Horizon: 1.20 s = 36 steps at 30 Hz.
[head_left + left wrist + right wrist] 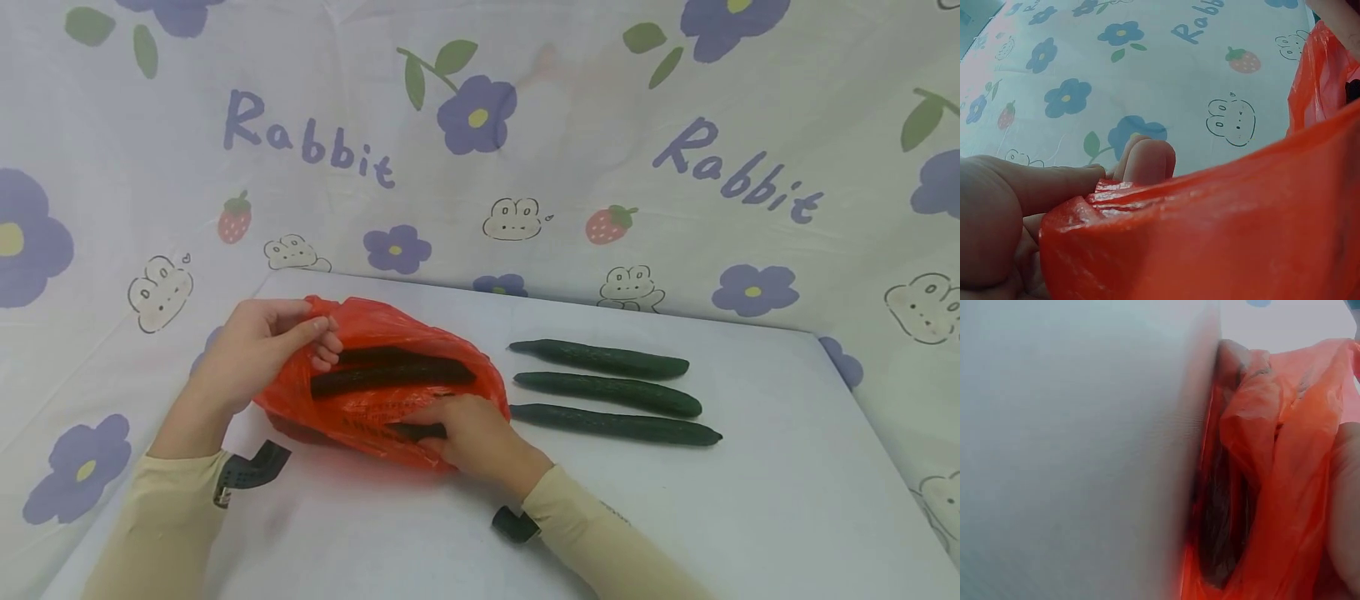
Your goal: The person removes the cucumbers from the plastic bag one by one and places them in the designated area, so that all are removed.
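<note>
A red plastic bag (300, 408) lies on the table with its mouth spread toward the right. My left hand (273, 342) pinches the bag's rim at the upper left, thumb against fingers; in the left wrist view the red plastic (1210, 231) is bunched between them. Two dark green cucumbers, the nearer one (393, 377) in plain sight, lie inside. My right hand (480, 433) reaches into the mouth and grips another cucumber (420, 431) between thumb and fingers, low in the bag. Dark shapes (1219, 531) show in the bag's folds in the right wrist view.
Right of the bag, three cucumbers lie side by side on the white table: a far one (600, 358), a middle one (607, 393) and a near one (615, 425). A patterned cloth (570, 150) hangs behind the table.
</note>
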Tool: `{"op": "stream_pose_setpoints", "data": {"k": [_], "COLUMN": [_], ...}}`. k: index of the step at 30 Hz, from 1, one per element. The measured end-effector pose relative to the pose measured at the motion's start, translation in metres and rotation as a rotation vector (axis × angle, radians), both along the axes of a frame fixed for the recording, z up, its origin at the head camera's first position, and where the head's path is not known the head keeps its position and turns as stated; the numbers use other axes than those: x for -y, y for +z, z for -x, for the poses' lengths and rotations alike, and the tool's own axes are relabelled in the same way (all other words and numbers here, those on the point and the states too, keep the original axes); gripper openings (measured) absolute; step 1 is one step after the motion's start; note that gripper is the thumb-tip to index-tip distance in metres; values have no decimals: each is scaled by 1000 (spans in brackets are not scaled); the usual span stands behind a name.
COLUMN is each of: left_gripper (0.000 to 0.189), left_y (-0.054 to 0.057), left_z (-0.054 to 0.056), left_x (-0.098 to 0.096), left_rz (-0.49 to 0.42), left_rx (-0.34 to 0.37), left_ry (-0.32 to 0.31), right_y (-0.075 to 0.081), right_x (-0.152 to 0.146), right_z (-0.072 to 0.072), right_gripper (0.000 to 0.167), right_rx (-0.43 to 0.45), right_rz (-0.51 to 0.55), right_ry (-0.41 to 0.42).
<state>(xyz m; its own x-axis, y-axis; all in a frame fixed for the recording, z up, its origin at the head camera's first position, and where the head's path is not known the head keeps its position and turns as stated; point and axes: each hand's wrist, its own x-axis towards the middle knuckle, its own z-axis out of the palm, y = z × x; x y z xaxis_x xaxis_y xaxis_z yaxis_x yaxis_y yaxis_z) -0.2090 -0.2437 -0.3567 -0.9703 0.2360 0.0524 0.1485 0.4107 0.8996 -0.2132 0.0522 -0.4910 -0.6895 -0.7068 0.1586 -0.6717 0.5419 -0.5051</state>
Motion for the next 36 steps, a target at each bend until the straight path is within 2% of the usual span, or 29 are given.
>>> {"op": "stream_pose_setpoints", "data": {"k": [11,15,20,24,30,36], "left_gripper": [27,28,28,27,28,27], "left_y": [3,3,2,3,1,2], "left_z": [0,0,0,0,0,-1], "left_x": [-1,-1,-1,-2,-4,-5], "left_rz": [9,16,4,-9,-11,-25], "left_rx": [-1,14,18,18,23,14], "left_ry": [-2,1,-1,-5,-10,-15], "right_y": [11,17,25,32,25,23], "right_x": [-8,-10,-10,-7,-5,-6], "right_z": [6,7,8,8,14,23], "right_gripper": [46,42,43,48,48,45], "right_rx": [67,44,-10,-7,9,34], "right_rz": [49,66,28,-37,-72,-106], "right_ry": [-42,-21,25,50,76,63]}}
